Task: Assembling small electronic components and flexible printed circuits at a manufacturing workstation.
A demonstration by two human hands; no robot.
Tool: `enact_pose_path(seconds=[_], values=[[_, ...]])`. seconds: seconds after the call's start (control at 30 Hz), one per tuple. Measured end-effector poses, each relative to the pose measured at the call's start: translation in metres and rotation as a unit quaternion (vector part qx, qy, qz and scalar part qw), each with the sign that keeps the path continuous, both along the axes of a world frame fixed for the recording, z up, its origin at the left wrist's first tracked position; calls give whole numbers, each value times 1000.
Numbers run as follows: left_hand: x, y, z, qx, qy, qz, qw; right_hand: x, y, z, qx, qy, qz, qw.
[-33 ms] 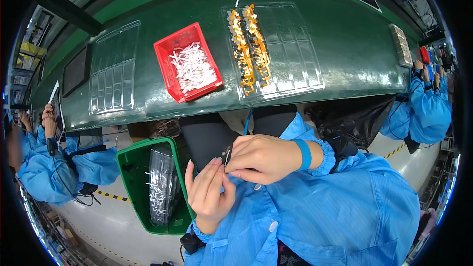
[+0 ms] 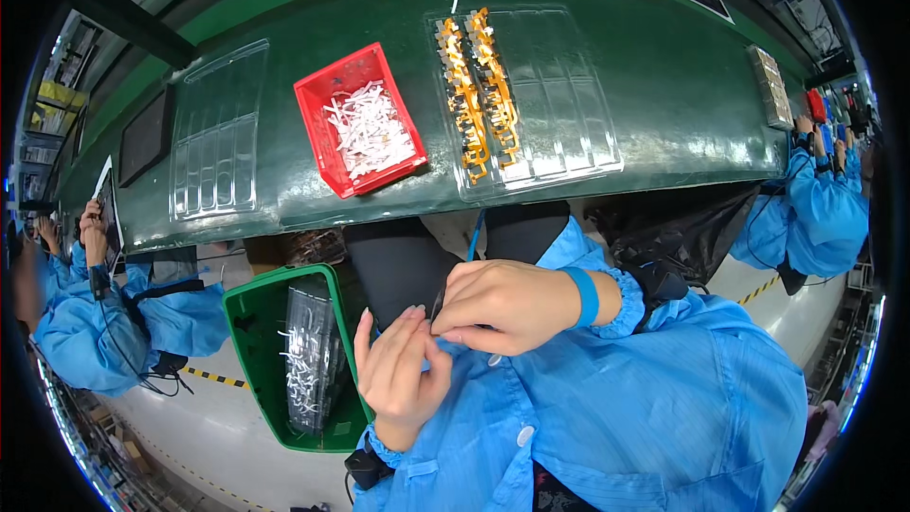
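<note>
Over my lap, my left hand [image 2: 406,370] and my right hand [image 2: 507,306] meet at the fingertips. The right thumb and forefinger pinch together, knuckles up. On the left, the fingers are bent and the thumb is drawn in towards them. A small, thin dark piece [image 2: 437,304] shows beside the right fingertips; its kind is too hidden to tell. On the table beyond, a clear plastic tray [image 2: 573,100] carries two rows of orange flexible circuit strips [image 2: 495,85]. To its left stands a red bin [image 2: 320,147] full of small white strips [image 2: 368,128].
A green bin [image 2: 248,346] at my left holds clear trays and white scraps. Another clear tray [image 2: 213,161] and a dark flat panel [image 2: 147,137] lie on the table's left. People in blue sit at both sides. A black bag [image 2: 678,232] hangs under the table edge.
Both hands stay almost in place, with a slight shift of the fingers. Less of the thin dark piece shows between them now.
</note>
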State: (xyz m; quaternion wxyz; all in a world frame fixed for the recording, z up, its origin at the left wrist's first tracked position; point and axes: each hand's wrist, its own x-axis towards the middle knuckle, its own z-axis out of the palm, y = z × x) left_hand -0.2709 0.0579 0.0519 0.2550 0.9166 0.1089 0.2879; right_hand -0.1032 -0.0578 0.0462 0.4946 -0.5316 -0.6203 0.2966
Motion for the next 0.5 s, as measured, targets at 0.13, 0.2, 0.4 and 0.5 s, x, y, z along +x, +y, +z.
enact_pose_path(seconds=[0.13,0.2,0.4,0.5], values=[[-20,28,-11,-64,-13,150,987,3,-3,1,-12,74,3,997],[-57,50,-32,-208,-16,361,909,7,-6,4,-34,110,8,993],[-196,96,-103,-86,360,473,800,11,-3,8,-50,189,23,980],[-196,92,-92,-38,506,492,707,10,3,7,-54,192,46,979]])
